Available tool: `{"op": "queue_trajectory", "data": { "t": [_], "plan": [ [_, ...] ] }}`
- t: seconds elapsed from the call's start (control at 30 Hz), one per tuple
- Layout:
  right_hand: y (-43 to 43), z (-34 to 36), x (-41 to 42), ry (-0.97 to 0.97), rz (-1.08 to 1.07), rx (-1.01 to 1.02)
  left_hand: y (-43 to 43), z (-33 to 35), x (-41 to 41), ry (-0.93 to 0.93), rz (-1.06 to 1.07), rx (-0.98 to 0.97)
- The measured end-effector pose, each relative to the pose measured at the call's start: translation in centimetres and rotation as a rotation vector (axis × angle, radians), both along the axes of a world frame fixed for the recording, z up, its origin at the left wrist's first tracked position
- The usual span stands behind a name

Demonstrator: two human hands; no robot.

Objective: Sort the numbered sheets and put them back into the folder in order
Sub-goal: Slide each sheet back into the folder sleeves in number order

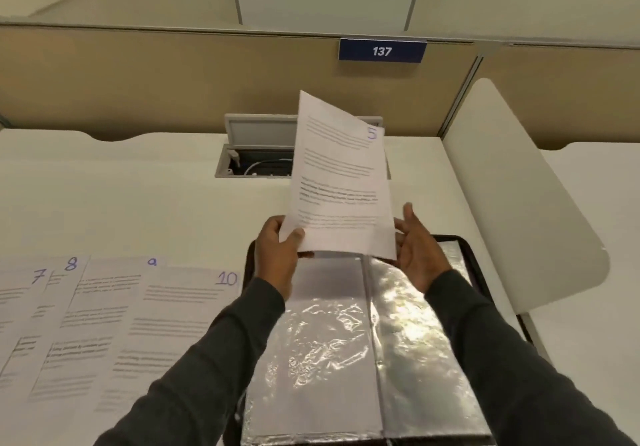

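Though numbered 5, illegible sheet [341, 182].

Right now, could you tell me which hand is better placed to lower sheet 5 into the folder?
Probably the left hand: it pinches sheet 5 by its lower corner above the folder; the right hand is open.

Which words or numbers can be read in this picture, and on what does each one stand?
"137": blue sign.
"5": held sheet, top right corner.
"7": leftmost sheet.
"8": second sheet.
"9", written rather like "a": third sheet.
"10": fourth sheet.
The printed lines on all the sheets are too blurred to read.
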State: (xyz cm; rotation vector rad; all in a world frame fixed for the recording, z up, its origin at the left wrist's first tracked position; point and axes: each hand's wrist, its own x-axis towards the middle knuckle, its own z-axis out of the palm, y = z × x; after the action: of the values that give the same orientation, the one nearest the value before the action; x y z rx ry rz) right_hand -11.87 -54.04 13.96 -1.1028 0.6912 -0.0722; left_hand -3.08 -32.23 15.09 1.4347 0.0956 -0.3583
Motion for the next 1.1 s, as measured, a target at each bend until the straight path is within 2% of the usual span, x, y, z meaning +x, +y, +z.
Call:
{"op": "queue_trajectory", "data": {
  "t": [0.13, 0.27, 0.37, 0.47, 0.5, 0.7, 0.9, 1.1],
  "plan": [
    [-6.1, 0.6, -1.2, -0.014, 0.047, -0.078, -4.2, -2.0, -3.8, 0.018, -0.129, 0.040],
    [-10.5, 0.4, -2.5, 0.094, 0.034, -0.434, -8.2, -4.8, -5.9, -0.068, -0.281, 0.211],
    [-13.2, 1.6, -3.3, 0.119, -0.028, -0.654, -11.4, -6.9, -6.5, -0.247, -0.427, 0.464],
    [-15.6, 2.2, -3.8, 0.079, -0.072, -0.766, -14.5, -9.2, -5.7, -0.652, -0.584, 0.837],
    [-16.2, 2.5, -3.9, 0.068, -0.078, -0.792, -15.4, -9.7, -5.3, -0.732, -0.624, 0.934],
    [-18.3, 3.0, -4.0, -0.002, -0.194, -0.749, -19.4, -10.8, -3.3, -0.801, -0.790, 1.274],
    [-18.9, 3.0, -3.6, -0.073, -0.285, -0.639, -20.2, -10.0, -2.4, -0.871, -0.725, 1.221],
    [-18.9, 3.1, -2.5, -0.169, -0.323, -0.433, -19.3, -9.7, -1.9, -0.923, -0.774, 1.080]
  ]
}}
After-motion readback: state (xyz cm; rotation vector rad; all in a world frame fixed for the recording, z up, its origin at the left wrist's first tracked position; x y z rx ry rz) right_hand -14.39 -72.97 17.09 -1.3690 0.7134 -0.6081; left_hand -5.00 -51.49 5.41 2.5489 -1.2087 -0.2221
